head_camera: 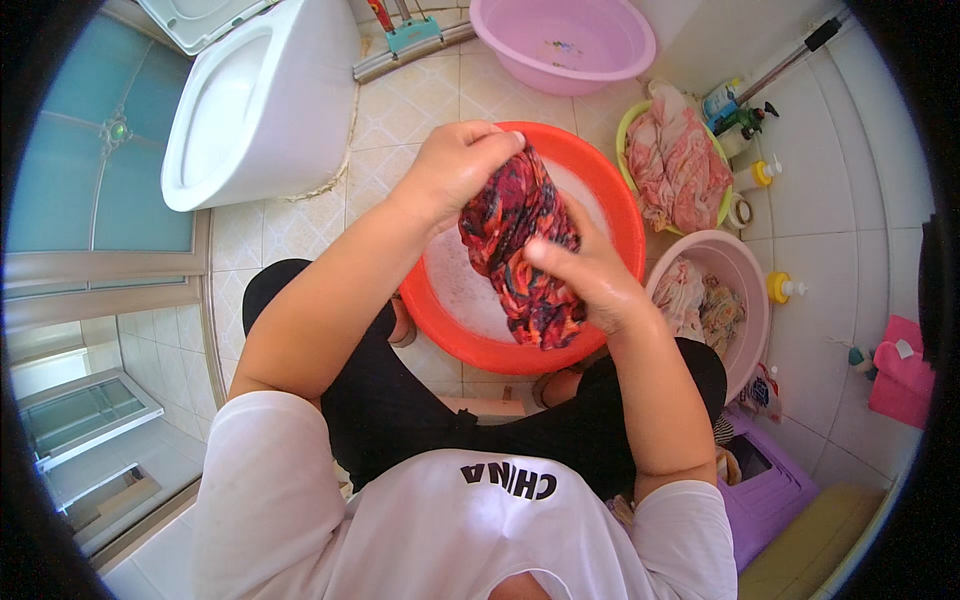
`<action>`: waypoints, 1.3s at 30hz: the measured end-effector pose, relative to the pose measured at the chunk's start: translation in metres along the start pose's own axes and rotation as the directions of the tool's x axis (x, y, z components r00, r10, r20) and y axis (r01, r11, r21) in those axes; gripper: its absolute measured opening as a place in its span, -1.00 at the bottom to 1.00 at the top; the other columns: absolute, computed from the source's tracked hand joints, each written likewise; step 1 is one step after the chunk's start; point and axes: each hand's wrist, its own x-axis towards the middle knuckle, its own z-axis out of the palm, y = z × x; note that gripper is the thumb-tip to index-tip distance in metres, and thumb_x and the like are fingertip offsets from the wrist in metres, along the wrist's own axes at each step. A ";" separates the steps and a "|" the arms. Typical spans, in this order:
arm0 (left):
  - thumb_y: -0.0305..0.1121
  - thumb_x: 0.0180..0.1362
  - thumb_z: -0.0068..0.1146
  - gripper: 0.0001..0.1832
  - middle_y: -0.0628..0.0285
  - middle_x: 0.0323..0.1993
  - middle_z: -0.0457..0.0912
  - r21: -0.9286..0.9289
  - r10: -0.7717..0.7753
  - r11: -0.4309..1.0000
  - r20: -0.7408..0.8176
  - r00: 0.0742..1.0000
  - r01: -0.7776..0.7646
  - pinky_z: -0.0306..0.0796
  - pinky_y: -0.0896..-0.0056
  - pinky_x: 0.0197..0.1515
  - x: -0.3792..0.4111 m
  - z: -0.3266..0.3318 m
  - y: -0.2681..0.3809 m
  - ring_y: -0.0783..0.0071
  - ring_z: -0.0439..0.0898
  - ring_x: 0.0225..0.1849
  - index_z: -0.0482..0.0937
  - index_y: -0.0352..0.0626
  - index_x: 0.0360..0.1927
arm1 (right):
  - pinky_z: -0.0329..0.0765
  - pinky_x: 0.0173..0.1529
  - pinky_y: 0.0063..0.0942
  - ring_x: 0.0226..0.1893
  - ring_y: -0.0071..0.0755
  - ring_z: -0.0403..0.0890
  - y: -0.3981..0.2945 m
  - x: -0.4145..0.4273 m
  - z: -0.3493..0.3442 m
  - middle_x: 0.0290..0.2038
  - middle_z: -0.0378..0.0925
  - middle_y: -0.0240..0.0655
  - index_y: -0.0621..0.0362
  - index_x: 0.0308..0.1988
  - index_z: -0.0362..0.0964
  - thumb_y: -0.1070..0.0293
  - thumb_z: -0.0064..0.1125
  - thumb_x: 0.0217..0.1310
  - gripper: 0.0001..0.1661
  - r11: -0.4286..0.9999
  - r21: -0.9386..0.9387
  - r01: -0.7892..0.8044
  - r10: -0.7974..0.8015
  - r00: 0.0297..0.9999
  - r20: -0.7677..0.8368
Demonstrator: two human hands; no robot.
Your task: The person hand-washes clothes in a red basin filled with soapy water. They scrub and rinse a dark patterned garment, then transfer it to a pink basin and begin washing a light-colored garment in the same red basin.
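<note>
A wet, bunched red and black patterned cloth (517, 240) hangs above a red plastic basin (450, 337). At the cloth's upper end, my left hand (461, 169) grips it, with the thumb along the top edge. My right hand (592, 277) is around its right side, thumb in front and the other fingers partly hidden behind the cloth. Whitish, sudsy water (454, 292) lies in the basin below. The basin stands on the tiled floor between my knees.
A toilet (262, 112) stands to the left. A pink-purple basin (517, 56) and a squeegee mop (412, 49) are ahead. On the right, a yellow-green basin (624, 135) and a pale pink basin (757, 300) hold clothes. Pump bottles (757, 174) line the right wall.
</note>
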 end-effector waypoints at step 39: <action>-0.34 0.16 0.20 -0.87 0.34 -0.36 0.62 0.390 0.006 0.909 0.351 0.937 -0.151 0.42 0.57 -0.21 -0.027 0.006 0.009 0.68 0.53 -0.32 0.59 -0.18 -0.35 | 0.48 0.15 -0.32 0.01 -0.33 0.57 0.013 -0.015 0.023 -0.02 0.55 -0.21 0.28 0.13 0.32 0.26 0.52 -0.11 -0.18 0.964 0.124 -0.235 0.193 0.940 0.280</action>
